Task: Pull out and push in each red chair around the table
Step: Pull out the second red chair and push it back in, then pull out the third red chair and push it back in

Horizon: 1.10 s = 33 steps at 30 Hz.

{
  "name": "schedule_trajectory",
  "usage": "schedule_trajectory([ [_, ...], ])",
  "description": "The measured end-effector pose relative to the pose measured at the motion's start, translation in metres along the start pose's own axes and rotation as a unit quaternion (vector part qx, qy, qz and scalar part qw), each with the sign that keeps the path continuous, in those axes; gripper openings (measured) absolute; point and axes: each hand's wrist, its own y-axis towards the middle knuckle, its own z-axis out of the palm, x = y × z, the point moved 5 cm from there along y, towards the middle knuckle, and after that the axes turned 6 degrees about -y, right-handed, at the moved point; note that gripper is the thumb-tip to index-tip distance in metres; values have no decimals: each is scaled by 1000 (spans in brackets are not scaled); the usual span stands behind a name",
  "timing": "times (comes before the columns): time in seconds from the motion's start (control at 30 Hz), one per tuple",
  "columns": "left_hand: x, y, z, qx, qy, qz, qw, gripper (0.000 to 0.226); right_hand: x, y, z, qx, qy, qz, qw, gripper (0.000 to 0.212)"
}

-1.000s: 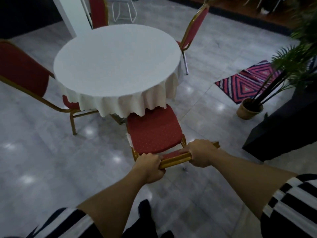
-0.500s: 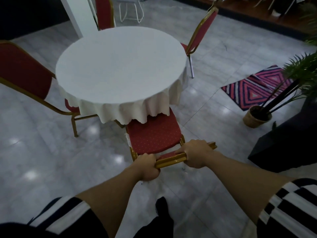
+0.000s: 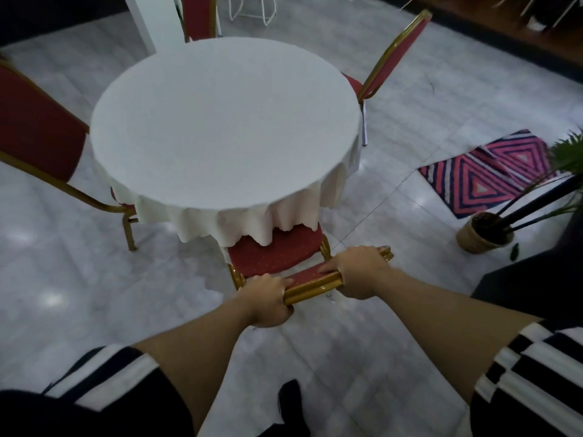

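Grey tiled floor (image 3: 410,99) surrounds a round table (image 3: 220,121) draped in a white cloth. At its near edge stands a red chair (image 3: 277,252), the front of its seat tucked under the cloth's hem. The left hand (image 3: 266,299) and right hand (image 3: 358,271) both wrap their fingers tight around its gold top rail (image 3: 312,287). Three other red chairs ring the table: left (image 3: 34,127), far (image 3: 198,17) and right (image 3: 396,56). A patterned rug (image 3: 485,175) and potted plant (image 3: 482,231) sit at right.
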Motion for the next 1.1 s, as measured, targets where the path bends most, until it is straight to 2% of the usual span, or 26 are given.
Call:
schedule_trajectory([
  [0.33, 9, 9, -1, 50, 14, 2, 999, 27, -4, 6, 3, 5, 2, -27, 1000, 19],
  [0.5, 4, 6, -2, 66, 13, -38, 997, 38, -4, 2, 1, 2, -5, -22, 1000, 11],
  [0.57, 2, 4, -2, 76, -7, -55, 996, 43, -4, 1, 2, 19, 5, -34, 999, 14],
  [0.7, 3, 4, 2, 111, -116, -145, 976, 73, -9, -2, -2, 52, 73, -62, 994, 43],
  [0.83, -19, 12, -13, 156, -91, -209, 961, 108, -30, -5, -7, 67, 173, -58, 981, 92],
  [0.9, -42, 24, -24, 135, -101, -228, 959, 118, -57, -15, -14, 84, 184, -49, 978, 104],
  [1.0, -75, 52, -56, 51, -119, -219, 967, 127, -105, -21, -36, 79, 202, -28, 976, 92],
  [1.03, -91, 70, -68, 15, -93, -211, 973, 124, -128, -24, -43, 65, 203, -15, 977, 95],
  [1.1, -127, 101, -93, -48, -34, -185, 981, 102, -171, -25, -58, 34, 191, 21, 981, 105],
])
